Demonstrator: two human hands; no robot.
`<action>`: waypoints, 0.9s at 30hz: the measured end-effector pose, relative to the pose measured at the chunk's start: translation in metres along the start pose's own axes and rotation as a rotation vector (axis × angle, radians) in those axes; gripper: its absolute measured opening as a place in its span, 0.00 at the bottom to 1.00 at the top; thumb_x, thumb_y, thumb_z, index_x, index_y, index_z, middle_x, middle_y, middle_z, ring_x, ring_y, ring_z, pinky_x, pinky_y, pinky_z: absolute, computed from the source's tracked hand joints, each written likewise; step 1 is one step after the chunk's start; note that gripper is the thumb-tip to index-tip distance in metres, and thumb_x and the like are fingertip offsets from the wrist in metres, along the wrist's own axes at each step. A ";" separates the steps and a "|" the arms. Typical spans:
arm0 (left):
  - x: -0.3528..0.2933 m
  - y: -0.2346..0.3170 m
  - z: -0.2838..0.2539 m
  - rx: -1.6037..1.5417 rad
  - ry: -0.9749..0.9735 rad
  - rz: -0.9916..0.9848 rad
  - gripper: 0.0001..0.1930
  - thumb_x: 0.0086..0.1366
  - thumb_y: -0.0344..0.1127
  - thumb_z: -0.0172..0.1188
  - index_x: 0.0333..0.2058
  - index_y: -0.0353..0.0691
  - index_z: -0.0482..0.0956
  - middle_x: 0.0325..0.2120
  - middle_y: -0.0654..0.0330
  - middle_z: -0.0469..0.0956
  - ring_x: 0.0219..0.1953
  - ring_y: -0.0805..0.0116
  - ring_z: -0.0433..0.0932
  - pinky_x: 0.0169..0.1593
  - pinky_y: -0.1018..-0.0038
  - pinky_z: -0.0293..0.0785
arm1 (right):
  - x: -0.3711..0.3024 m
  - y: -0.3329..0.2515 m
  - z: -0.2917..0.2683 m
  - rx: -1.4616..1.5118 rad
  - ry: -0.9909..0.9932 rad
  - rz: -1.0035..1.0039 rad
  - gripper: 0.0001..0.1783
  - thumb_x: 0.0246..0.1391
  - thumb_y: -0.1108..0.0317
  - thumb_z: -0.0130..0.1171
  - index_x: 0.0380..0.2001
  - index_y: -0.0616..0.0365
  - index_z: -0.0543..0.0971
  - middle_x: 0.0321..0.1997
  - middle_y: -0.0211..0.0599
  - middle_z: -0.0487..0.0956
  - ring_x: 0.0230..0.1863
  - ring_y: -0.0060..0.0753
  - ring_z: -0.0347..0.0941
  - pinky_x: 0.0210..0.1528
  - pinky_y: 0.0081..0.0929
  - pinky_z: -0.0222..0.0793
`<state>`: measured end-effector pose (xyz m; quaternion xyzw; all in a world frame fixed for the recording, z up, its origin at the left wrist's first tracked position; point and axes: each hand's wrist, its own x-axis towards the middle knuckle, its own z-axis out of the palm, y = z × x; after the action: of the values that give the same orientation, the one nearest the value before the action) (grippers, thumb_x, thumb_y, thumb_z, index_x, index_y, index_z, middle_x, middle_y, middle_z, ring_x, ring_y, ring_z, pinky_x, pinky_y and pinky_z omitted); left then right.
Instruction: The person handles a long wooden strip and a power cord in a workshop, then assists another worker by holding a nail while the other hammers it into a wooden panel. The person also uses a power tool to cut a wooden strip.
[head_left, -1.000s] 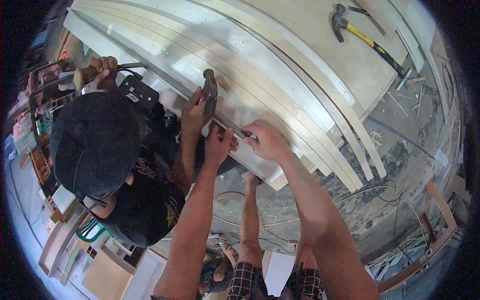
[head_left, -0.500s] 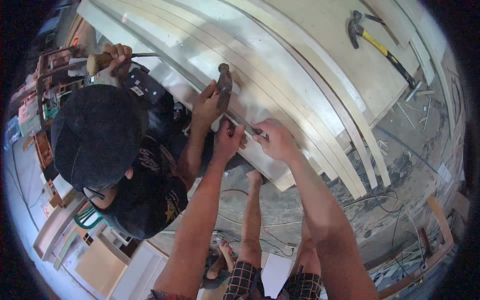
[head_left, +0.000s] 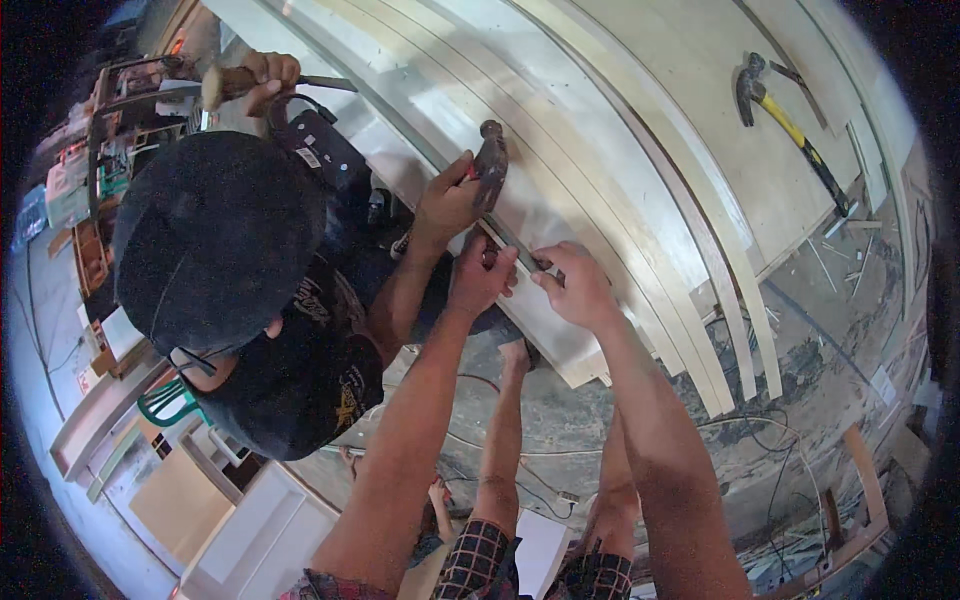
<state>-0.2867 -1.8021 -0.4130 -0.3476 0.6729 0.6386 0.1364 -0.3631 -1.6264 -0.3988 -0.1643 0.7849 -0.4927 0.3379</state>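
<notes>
A thin grey strip runs along the near edge of a pale, glossy board. My right hand pinches this strip near its lower end between thumb and fingers. Close by on the left, my left hand is closed at the board's edge, its fingers curled; what they hold is hidden. Just beyond it, a co-worker's hand grips a claw hammer, its head above the strip. The co-worker's other hand holds a wooden-handled tool with a long dark shaft.
At my left the co-worker in a black cap leans close to the board. Long, pale curved strips extend across the work surface. A yellow-and-black hammer lies at the far right. Cables and offcuts litter the floor; a panel stands lower left.
The whole view has shifted, so the scene sits farther right and mostly lower. Both my hands keep their places at the strip and board edge. The co-worker still holds the hammer and wooden-handled tool.
</notes>
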 end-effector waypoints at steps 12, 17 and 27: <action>-0.001 0.001 -0.001 0.094 0.041 0.005 0.14 0.67 0.42 0.59 0.38 0.35 0.72 0.20 0.60 0.77 0.19 0.73 0.77 0.19 0.75 0.76 | 0.000 0.004 -0.001 -0.075 -0.040 -0.002 0.14 0.48 0.68 0.65 0.39 0.58 0.80 0.41 0.44 0.78 0.47 0.49 0.74 0.50 0.40 0.70; 0.000 -0.001 0.000 -0.012 0.022 0.013 0.14 0.66 0.42 0.60 0.38 0.36 0.72 0.19 0.62 0.76 0.19 0.75 0.75 0.18 0.76 0.74 | 0.001 0.002 -0.001 -0.038 -0.024 -0.028 0.14 0.48 0.68 0.64 0.40 0.60 0.79 0.42 0.44 0.79 0.49 0.49 0.73 0.51 0.40 0.70; -0.002 0.003 -0.002 0.106 0.033 -0.020 0.14 0.65 0.42 0.60 0.39 0.36 0.72 0.20 0.60 0.77 0.19 0.74 0.77 0.18 0.75 0.75 | 0.001 0.003 -0.002 -0.062 -0.048 0.006 0.16 0.47 0.68 0.64 0.41 0.58 0.79 0.39 0.45 0.79 0.43 0.50 0.75 0.43 0.40 0.71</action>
<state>-0.2873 -1.8033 -0.4092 -0.3571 0.7045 0.5947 0.1499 -0.3651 -1.6246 -0.4018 -0.1842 0.7919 -0.4633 0.3527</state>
